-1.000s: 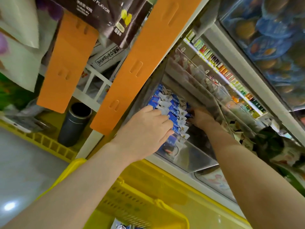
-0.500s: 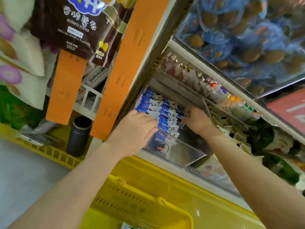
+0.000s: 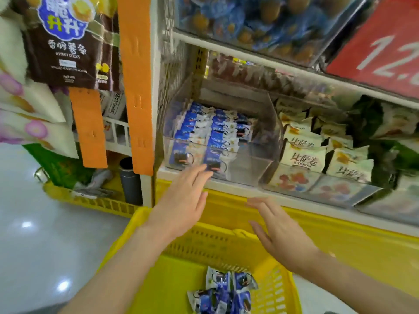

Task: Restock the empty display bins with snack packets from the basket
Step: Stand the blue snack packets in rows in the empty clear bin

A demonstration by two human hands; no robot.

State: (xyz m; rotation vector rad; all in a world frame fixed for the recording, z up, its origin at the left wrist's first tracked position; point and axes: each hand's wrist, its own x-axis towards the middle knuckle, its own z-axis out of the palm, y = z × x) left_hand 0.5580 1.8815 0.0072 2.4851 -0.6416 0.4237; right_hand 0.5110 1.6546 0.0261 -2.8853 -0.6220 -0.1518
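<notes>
**Grip.** The left hand (image 3: 181,200) is holding nothing. Its fingers are lying straight and close together, with the tips reaching the lower front of the clear display bin (image 3: 249,164) at frame centre. Whether they are touching the acrylic cannot be determined. The right hand (image 3: 278,232) is also carrying nothing. Its fingers are spread and relaxed, and it is hovering at centre right above the far rim of the yellow basket (image 3: 127,234).

**Stock.** The binned packets (image 3: 204,130), blue and white, are standing in 2 long rows down the left and middle of the bin. A shorter 3rd row is sitting at the back. The right front part of the bin is showing bare acrylic. The basket packets (image 3: 222,293), a loose clutch of the same kind, are lying at bottom centre, below both hands.

**Step in hand.** In my judgement the work is sitting between placements, with the bin partly filled and stock remaining.

**Next move.** It is calling for 1 or both hands to:
- go down into the basket and gather the loose, likely slippery packets
- lift them over the bin's front lip
- stand them in the vacant right side, in line with the existing rows

**Surroundings.**
- The neighbouring bin (image 3: 303,152) at right is holding cream packets.
- An orange strip (image 3: 136,87) is hanging at upper left beside a brown potato-stick bag (image 3: 65,41).
- A red price sign (image 3: 381,46) is occupying the upper right.
</notes>
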